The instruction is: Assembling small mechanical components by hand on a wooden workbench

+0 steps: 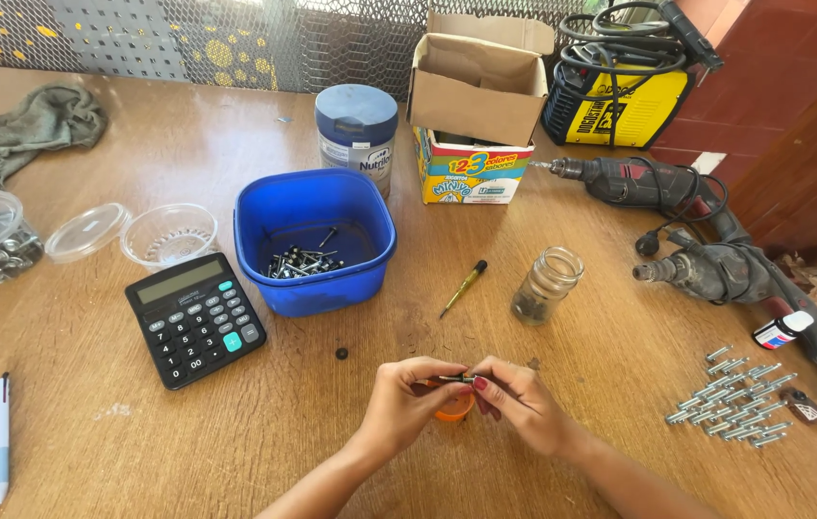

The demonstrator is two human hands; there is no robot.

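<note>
Pinched between fingertips of left hand (407,396) and right hand (516,402), both closed on it: a small dark screw (454,380), held level just above an orange lid (454,407) at the near middle of the worktop (91,442). Likely light, stiff and slippery for its size; best taken by head and shank ends, as here. Wooden surface, scuffed and dusty. Beyond: black calculator (196,318), blue tub (315,238) with loose screws, thin screwdriver (463,287), glass jar (547,285). Right: rows of silver bolts (730,399), two power drills (692,226). Far: cardboard box (477,106), round tin (357,135), wire mesh (235,38) behind.
</note>
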